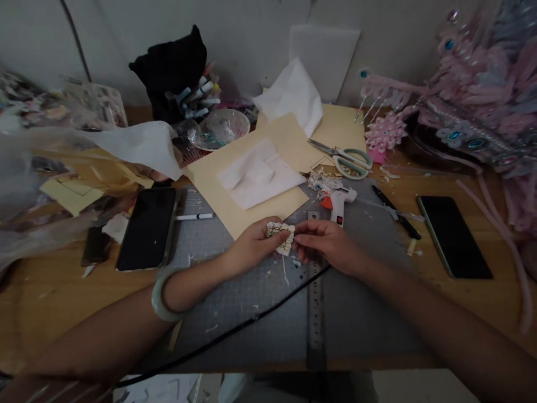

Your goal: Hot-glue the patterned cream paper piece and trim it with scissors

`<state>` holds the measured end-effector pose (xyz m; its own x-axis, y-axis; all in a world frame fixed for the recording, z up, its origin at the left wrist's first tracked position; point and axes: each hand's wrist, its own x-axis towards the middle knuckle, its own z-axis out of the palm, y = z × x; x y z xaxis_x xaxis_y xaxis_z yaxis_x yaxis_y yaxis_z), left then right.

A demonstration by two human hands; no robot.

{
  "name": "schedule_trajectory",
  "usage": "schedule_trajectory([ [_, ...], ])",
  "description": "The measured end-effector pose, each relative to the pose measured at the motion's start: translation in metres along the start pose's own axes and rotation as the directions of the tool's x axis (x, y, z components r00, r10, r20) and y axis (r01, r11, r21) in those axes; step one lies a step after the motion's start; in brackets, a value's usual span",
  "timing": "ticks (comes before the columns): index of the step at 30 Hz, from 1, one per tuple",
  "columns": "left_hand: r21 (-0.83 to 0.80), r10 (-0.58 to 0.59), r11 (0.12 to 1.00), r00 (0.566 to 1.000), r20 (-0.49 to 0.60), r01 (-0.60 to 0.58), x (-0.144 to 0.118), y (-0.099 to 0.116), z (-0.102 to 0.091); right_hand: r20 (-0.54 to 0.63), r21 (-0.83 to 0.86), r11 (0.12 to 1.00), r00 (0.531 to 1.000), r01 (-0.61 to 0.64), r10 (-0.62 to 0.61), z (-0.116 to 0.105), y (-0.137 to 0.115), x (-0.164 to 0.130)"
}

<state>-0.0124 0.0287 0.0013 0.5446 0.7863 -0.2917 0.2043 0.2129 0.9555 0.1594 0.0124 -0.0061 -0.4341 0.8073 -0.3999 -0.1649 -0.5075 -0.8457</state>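
Note:
My left hand [255, 244] is closed on a small white piece with a dark brick-like line pattern [285, 236], its thumb lying across the front. From the other side, my right hand [323, 242] pinches the right edge of the same piece. Both hands are above a grey cutting mat [243, 313]. Just beyond the right hand rests a white glue gun [340, 204] with an orange trigger, its black cord [251, 320] running under the hands toward the lower left. A metal ruler [315, 313] lies upright in view below the right hand.
Cream card sheets [205, 173] carry folded white sheets [260, 173] behind my hands. Scissors [348, 159] and a black pen [396, 211] lie to the right. Phones lie on both sides, a left phone [147, 229] and a right phone [455, 238]. Pink beaded decorations [470, 106] crowd the back right.

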Motion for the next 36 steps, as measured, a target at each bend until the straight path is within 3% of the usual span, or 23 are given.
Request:
schedule_trajectory([
  [11,-0.050,-0.056,0.997,0.998,-0.002,0.056,0.000,-0.001,0.000,-0.030,-0.161,0.986,0.999,-0.037,0.032,0.003,-0.006,-0.002],
  [19,-0.050,-0.055,0.997,0.998,0.014,0.056,0.000,-0.003,-0.001,-0.002,-0.143,0.988,0.999,-0.048,0.049,0.000,-0.004,-0.001],
  [29,0.053,0.028,0.998,0.999,0.019,-0.029,-0.002,-0.005,0.001,-0.101,-0.254,0.960,0.990,-0.119,0.096,0.011,-0.011,-0.002],
  [36,-0.065,-0.039,0.997,0.999,-0.007,0.038,0.001,-0.004,-0.002,-0.050,-0.091,0.992,0.996,-0.082,0.078,0.004,-0.008,0.001],
])
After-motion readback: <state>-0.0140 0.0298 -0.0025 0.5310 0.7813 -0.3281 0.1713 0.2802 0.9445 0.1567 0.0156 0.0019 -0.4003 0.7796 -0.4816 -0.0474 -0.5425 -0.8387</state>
